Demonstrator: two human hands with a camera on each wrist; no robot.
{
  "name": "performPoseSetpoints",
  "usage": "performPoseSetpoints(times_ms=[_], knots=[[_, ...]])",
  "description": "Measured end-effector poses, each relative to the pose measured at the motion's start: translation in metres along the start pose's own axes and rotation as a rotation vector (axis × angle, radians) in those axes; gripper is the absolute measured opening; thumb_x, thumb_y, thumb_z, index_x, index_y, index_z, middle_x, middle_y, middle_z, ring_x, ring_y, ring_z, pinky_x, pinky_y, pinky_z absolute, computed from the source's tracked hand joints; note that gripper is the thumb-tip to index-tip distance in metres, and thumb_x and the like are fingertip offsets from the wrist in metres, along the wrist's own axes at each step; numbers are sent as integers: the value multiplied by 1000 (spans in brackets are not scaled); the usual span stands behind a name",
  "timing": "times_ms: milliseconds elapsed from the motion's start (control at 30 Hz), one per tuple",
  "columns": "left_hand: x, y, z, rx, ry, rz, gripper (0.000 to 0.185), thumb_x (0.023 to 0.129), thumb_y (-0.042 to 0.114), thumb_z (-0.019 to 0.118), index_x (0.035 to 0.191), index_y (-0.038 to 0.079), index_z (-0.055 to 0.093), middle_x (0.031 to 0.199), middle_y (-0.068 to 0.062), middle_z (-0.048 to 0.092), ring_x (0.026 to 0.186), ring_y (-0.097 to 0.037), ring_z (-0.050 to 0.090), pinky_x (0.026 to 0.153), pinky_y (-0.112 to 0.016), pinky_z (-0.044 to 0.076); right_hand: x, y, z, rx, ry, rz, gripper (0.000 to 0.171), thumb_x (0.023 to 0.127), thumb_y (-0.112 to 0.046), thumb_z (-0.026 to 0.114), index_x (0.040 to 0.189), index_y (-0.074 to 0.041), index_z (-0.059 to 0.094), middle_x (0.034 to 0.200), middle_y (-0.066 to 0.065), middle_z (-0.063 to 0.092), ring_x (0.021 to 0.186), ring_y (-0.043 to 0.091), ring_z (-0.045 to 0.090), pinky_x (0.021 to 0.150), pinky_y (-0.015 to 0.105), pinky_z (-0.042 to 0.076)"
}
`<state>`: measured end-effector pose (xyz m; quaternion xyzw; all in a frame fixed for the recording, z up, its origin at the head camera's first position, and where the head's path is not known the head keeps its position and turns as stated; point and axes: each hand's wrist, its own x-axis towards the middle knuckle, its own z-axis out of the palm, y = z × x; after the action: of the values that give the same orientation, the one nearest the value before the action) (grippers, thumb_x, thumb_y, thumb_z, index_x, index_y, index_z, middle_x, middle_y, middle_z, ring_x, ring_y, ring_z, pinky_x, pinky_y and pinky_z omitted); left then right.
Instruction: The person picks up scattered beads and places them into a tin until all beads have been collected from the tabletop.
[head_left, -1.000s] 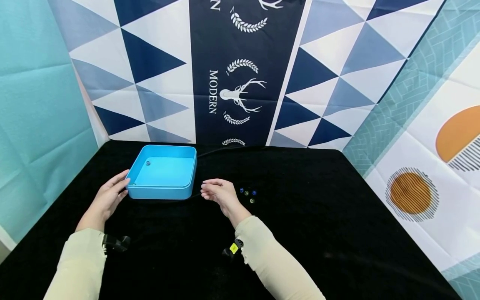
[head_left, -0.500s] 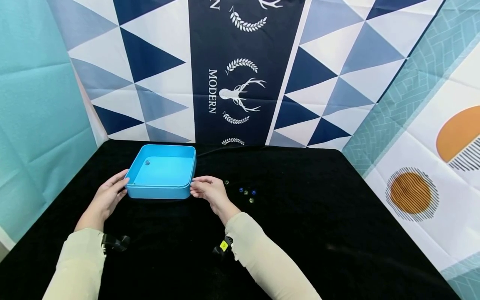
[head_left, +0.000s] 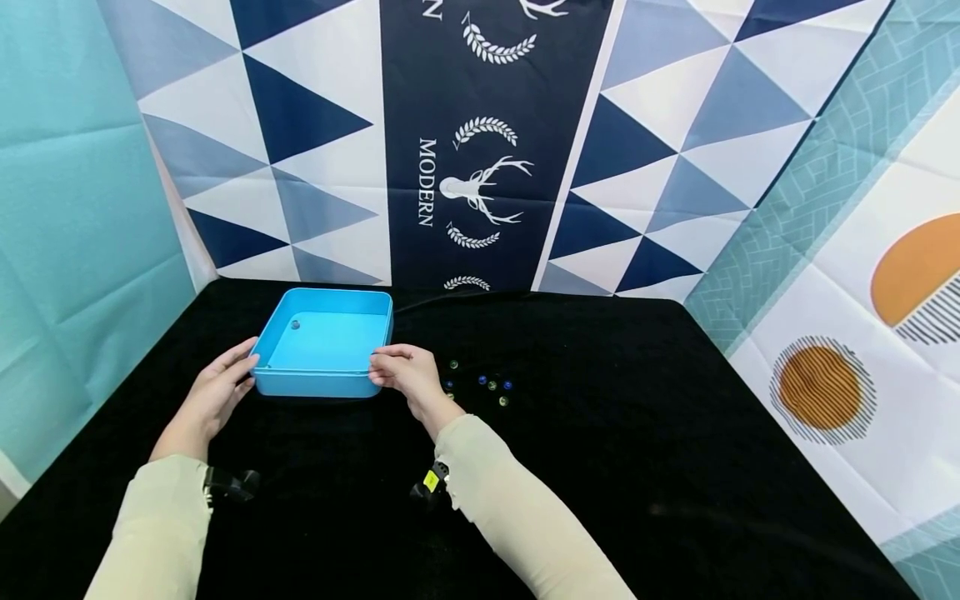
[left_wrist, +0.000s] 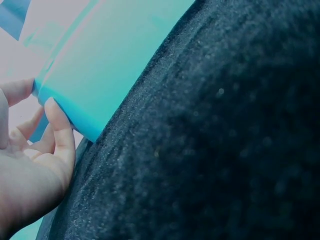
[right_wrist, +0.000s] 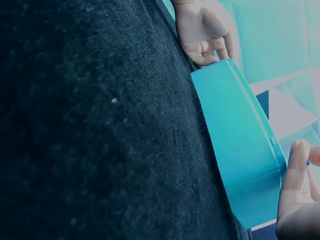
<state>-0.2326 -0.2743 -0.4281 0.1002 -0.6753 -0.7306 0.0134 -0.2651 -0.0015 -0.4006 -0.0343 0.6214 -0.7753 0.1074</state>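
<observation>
While the left hand (head_left: 210, 395), fingers spread, touches the box (head_left: 317, 384), I see the right hand (head_left: 412, 379) pinching, seemingly, a blue bead (right_wrist: 308, 163).

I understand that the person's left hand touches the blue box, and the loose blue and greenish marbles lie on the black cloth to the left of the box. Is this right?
One thing is wrong: in the head view, the marbles lie on the black cloth to the right of the blue box. The left hand does touch the box.
</observation>
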Motion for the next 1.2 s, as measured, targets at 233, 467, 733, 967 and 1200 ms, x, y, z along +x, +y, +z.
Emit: performPoseSetpoints(times_ms=[233, 467, 733, 967, 1200], knots=[[1, -1, -2, 10, -1, 2, 72, 89, 41, 61, 148, 16, 27, 153, -7, 19, 102, -3, 44, 75, -11, 41, 3, 0, 10, 4, -6, 16, 23, 81, 2, 68, 103, 9, 65, 72, 8, 66, 60, 11, 63, 60, 23, 52], [1, 0, -3, -10, -6, 0, 71, 90, 38, 61, 148, 15, 27, 152, -6, 20, 99, -2, 45, 74, -11, 42, 1, -1, 18, 8, -3, 13, 21, 81, 3, 67, 101, 9, 66, 70, 8, 66, 59, 11, 63, 60, 25, 53], [0, 1, -3, -1, -13, -3, 72, 89, 40, 60, 148, 15, 27, 153, -7, 18, 103, -4, 43, 75, -11, 42, 3, -2, 25, 0, 11, 28, 21, 80, 2, 69, 101, 7, 67, 71, 10, 67, 59, 12, 63, 62, 26, 54], [-1, 1, -3, -3, -10, 3, 72, 89, 40, 60, 148, 14, 27, 153, -7, 18, 101, -3, 44, 75, -10, 42, 1, -1, 25, 20, 10, 22, 22, 80, 4, 69, 101, 8, 67, 72, 10, 67, 59, 13, 63, 62, 27, 54], [-1, 2, -2, 1, -5, -4, 71, 89, 40, 60, 148, 15, 27, 153, -7, 19, 107, -7, 42, 76, -11, 41, -1, 1, 20, 32, -7, 6, 23, 81, 2, 68, 102, 9, 66, 73, 10, 67, 60, 13, 63, 63, 27, 54]])
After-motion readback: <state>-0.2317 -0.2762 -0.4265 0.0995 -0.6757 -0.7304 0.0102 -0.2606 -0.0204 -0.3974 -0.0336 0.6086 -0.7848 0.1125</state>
